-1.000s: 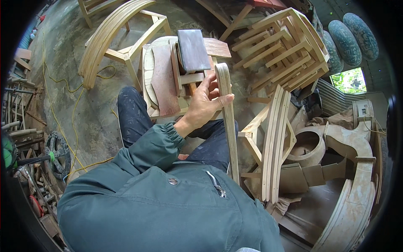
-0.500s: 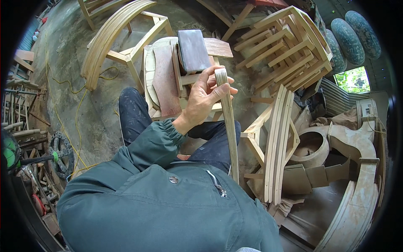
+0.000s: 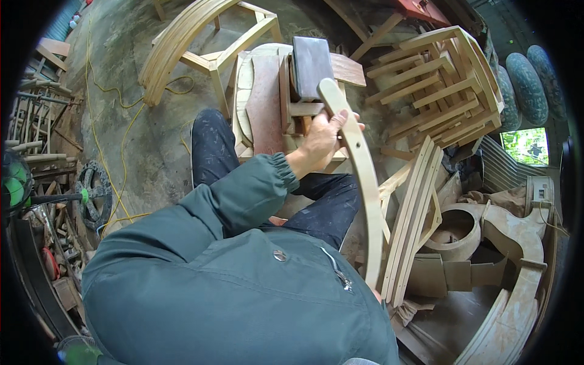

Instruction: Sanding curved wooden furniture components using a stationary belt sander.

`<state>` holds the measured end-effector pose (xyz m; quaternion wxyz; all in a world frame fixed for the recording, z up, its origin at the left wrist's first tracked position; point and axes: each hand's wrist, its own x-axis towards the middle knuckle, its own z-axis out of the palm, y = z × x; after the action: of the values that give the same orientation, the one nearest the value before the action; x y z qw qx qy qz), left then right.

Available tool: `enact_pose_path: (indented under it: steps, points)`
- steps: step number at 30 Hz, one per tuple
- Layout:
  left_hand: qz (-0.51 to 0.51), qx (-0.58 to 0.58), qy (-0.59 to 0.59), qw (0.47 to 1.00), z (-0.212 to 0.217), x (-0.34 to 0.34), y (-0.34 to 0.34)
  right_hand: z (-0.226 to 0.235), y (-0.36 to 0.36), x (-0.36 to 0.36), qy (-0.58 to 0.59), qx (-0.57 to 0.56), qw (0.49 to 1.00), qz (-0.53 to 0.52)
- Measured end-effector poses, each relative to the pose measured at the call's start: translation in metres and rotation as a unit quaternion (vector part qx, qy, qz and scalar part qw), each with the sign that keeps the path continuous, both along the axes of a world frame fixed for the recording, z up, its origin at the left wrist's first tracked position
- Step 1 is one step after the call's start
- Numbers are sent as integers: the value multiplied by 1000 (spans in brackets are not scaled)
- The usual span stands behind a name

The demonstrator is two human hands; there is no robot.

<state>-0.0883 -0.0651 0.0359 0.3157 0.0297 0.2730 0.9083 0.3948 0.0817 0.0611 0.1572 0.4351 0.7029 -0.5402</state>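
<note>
My left hand [image 3: 325, 139] is closed around the upper part of a long curved wooden slat [image 3: 368, 193], with the thumb across its near face. The slat is pale and smooth, with a rounded top end and a small dark hole below my thumb. Its lower end reaches down beside my jacket. A bit of my right hand [image 3: 377, 296] shows at that end; its fingers are hidden. Just beyond the slat's top, a grey flat-faced rectangular block [image 3: 312, 64] stands on a low wooden stand [image 3: 293, 109]. A reddish-brown curved board [image 3: 266, 103] leans left of the block.
Curved wooden frames stand at the far left [image 3: 182, 45] and close on my right [image 3: 413, 219]. A stacked slatted frame [image 3: 438, 91] is at the far right. Yellow cord [image 3: 125, 176] crosses the floor. A fan [image 3: 17, 182] stands left, a large machine housing [image 3: 517, 237] right.
The slat has turned from its narrow edge to its broad face, showing the hole. My left hand has shifted down and right in the picture; the view has shifted too.
</note>
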Motion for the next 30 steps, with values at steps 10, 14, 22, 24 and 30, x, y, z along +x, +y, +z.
enact_pose_path:
  steps: [10,14,22,24,30]
  points:
    - [-47,-55,-42,997,9,12,16,149,-42,-57,83,353,928,87]
    - [-40,0,-83,996,16,15,13,209,-51,-90,18,383,906,181]
    - [-4,21,-121,992,11,-20,14,200,-70,-141,15,393,891,228]
    - [4,13,-146,989,6,-31,20,172,-66,-143,31,410,888,206]
    - [-17,-9,-113,993,-23,-52,37,77,-57,-141,60,417,891,171]
